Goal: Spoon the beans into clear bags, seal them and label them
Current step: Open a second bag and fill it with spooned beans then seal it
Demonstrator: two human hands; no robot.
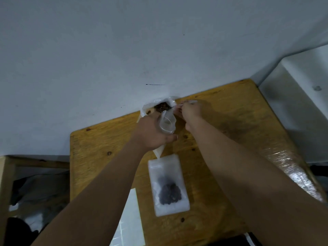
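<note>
A large plastic bag of dark beans [162,106] stands open at the far edge of the wooden table [230,112], against the wall. My left hand [150,134] grips a small clear bag [167,124], its mouth held open and its tail hanging below my fist. My right hand [189,111] pinches a pale spoon [179,106] at the rim of the bean bag; the spoon's bowl is blurred. Nearer me lies a flat clear bag with dark beans inside [168,185].
A sheet of white labels [131,222] lies at the table's near left edge. A shiny wrapped bundle [291,167] sits off the right side, a white cabinet [301,96] beyond it. Clutter and a wooden frame [5,183] lie on the left.
</note>
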